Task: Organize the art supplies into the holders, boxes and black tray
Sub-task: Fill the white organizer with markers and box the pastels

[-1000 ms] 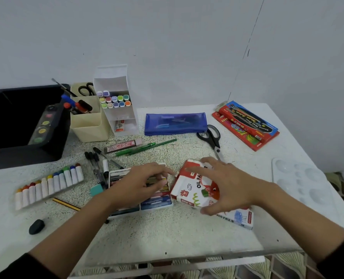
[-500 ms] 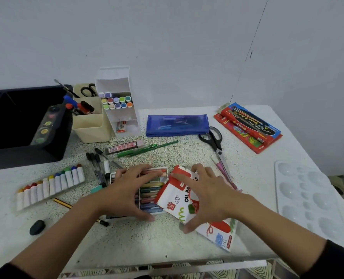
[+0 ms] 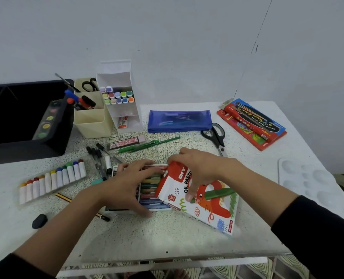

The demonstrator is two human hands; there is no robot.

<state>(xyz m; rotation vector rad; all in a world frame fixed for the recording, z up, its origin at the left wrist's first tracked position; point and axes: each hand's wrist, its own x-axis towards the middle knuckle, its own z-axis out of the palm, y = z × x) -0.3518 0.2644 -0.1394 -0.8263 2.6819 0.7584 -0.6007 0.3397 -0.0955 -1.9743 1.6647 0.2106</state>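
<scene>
A white tray of oil pastels (image 3: 151, 188) lies at the middle of the table. My left hand (image 3: 127, 184) grips it, fingers over the far edge and thumb at the near edge. My right hand (image 3: 199, 170) holds the red and white oil pastel box sleeve (image 3: 205, 206), its open end tilted over the tray's right side. The black tray (image 3: 26, 146) sits at the far left. A cream holder (image 3: 92, 121) and a white marker holder (image 3: 123, 109) stand behind.
Paint tubes (image 3: 52, 180) lie at the left, pens (image 3: 98, 160) and green pens (image 3: 147, 146) behind the pastels. A blue pouch (image 3: 179, 121), scissors (image 3: 215, 137), red boxes (image 3: 251, 123) and a white palette (image 3: 307, 182) fill the right side. A black eraser (image 3: 39, 220) lies near left.
My right hand turned the box sleeve and brought its open end against the pastel tray. My left hand shifted from resting on the tray to gripping its edges.
</scene>
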